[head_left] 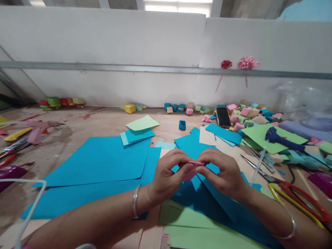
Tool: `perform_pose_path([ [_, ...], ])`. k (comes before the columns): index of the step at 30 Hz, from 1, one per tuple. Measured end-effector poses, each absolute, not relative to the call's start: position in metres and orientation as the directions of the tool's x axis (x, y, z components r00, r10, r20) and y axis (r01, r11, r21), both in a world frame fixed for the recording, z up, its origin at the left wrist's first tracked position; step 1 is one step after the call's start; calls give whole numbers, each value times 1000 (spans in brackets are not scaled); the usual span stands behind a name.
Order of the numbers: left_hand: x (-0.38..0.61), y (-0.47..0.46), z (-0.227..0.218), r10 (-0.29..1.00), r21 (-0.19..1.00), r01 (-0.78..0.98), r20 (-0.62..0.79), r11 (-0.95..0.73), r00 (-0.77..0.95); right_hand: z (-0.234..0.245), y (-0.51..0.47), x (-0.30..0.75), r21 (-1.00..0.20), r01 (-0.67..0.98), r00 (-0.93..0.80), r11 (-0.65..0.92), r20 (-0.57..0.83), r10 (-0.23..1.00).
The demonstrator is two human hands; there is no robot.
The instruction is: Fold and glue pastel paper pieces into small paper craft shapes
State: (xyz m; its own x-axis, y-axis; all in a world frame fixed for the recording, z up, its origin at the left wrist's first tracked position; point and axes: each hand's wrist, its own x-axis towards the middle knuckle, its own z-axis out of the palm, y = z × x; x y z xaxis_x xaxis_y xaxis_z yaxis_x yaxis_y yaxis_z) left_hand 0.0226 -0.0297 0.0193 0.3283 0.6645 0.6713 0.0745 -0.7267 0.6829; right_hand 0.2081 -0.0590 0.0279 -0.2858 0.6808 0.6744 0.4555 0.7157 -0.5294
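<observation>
Between both hands is a small folded piece of pink paper (190,175), its top edge pinched by fingers and thumbs. My left hand (169,174) grips its left side, and my right hand (223,173) closes on the right end of the fold. Part of the paper is hidden behind the fingers. Beneath the hands lie large sheets of blue paper (103,160), overlapping one another, with light green sheets (192,221) nearer to me. Beyond the hands a small open blue paper box (182,125) stands on the table.
Scissors (269,178) with red and yellow handles and a blue glue gun (282,138) lie at right. Behind them are a phone (223,117) and a heap of paper boxes (249,112). A pink glue gun (38,129) lies at left. A white board (103,41) bounds the table's back.
</observation>
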Motion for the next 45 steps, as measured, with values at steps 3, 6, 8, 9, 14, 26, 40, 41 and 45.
perform_pose_path([
  [3, 23, -29, 19, 676, 700, 49, 666, -712, 316, 27, -60, 207, -573, 440, -241, 691, 666, 706],
  [6, 24, -29, 19, 673, 704, 37, 662, -710, 331, 26, -62, 207, -615, 443, -179, 652, 652, 736],
  [8, 24, -28, 18, 687, 718, 48, 641, -694, 341, 26, -62, 208, -640, 458, -149, 617, 629, 763],
  [9, 24, -28, 18, 699, 730, 52, 629, -682, 339, 26, -61, 208, -657, 461, -135, 597, 613, 779],
  [14, 25, -25, 16, 770, 791, 73, 563, -608, 301, 26, -53, 212, -803, 377, -147, 461, 439, 886],
  [26, 27, -25, 12, 872, 899, 78, 394, -432, 289, 25, -52, 210, -726, 477, -185, 495, 468, 864],
  [40, 26, -24, 17, 882, 978, -1, 188, -208, 432, 31, -59, 215, -208, 757, -51, 619, 926, 373],
  [41, 27, -25, 16, 843, 994, -69, 105, -81, 528, 28, -59, 215, -100, 771, -139, 629, 937, 319],
  [45, 33, -27, 11, 787, 941, -298, 59, 163, 615, 14, -55, 212, 189, 697, -447, 692, 869, 212],
])
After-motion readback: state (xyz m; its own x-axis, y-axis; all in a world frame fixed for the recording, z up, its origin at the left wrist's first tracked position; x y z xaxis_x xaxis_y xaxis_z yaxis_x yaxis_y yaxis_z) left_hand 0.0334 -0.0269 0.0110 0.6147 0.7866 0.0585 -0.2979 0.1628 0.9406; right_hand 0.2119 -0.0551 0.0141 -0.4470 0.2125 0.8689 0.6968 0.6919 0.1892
